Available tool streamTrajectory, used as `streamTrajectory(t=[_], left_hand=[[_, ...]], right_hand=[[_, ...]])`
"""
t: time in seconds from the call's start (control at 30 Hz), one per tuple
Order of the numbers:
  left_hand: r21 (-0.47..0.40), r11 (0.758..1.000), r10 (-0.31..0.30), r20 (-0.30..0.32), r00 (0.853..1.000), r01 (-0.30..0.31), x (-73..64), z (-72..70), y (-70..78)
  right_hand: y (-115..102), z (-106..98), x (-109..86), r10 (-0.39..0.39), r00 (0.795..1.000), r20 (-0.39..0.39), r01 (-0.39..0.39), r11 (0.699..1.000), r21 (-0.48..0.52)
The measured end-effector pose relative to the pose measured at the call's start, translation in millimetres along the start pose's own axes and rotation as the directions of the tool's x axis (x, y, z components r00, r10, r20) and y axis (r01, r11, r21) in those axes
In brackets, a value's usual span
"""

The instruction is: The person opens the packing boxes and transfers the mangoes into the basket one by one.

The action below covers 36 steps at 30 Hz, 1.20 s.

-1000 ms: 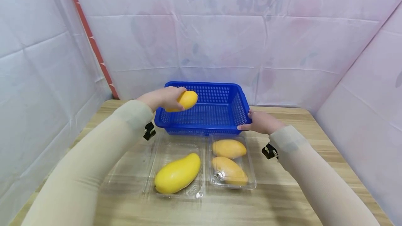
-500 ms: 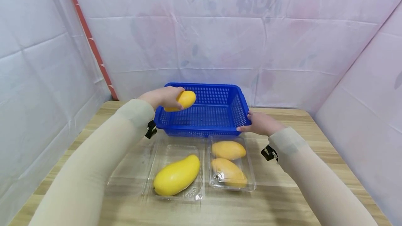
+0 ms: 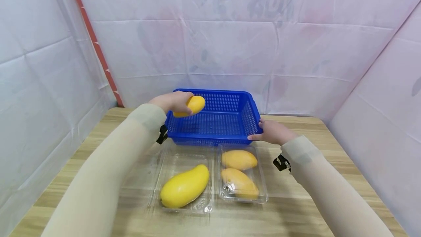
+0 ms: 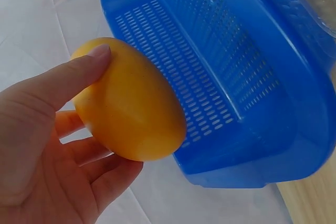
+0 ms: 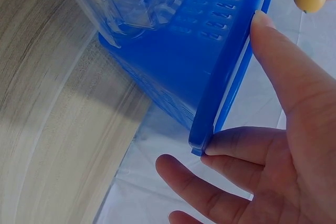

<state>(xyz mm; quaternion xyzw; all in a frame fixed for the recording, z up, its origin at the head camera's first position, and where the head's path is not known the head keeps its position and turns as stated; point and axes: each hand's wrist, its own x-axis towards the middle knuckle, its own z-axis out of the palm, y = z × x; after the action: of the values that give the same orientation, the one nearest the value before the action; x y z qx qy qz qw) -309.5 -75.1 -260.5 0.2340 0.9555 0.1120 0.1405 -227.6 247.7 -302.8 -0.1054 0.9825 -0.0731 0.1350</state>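
My left hand (image 3: pixel 175 102) grips an orange-yellow mango (image 3: pixel 196 104) above the left end of a blue plastic basket (image 3: pixel 210 141). In the left wrist view, the thumb presses on top of the mango (image 4: pixel 131 103) and the fingers curl beneath it. At the basket's front right corner, my right hand (image 3: pixel 273 131) holds the rim between thumb and fingers. The right wrist view shows the thumb on one side of this corner of the basket (image 5: pixel 173 72), index and middle fingertips at the other, the remaining fingers off it.
Before the basket, a clear plastic box (image 3: pixel 210 193) contains one large yellow mango (image 3: pixel 185 186). Right of it, another clear box (image 3: pixel 260 178) has two smaller mangoes (image 3: pixel 239 159) inside. Pale sheeting (image 3: pixel 227 46) rises behind and beside the wooden table (image 3: pixel 289 196).
The left forearm has swung slightly inward, while its hand keeps the mango above the basket. The whole scene sits a little lower in the head view. The right hand stays at the basket corner.
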Motion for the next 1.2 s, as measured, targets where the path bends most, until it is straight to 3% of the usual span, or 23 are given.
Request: streamTrajectory(t=[1.2], left_hand=[[-0.04,0.998,-0.058,-0.016,0.998,0.058,26.2,-7.9,-7.5]], right_hand=[[4.8,1.1,1.6,-0.044,0.998,-0.053,0.044,0.999,0.007]])
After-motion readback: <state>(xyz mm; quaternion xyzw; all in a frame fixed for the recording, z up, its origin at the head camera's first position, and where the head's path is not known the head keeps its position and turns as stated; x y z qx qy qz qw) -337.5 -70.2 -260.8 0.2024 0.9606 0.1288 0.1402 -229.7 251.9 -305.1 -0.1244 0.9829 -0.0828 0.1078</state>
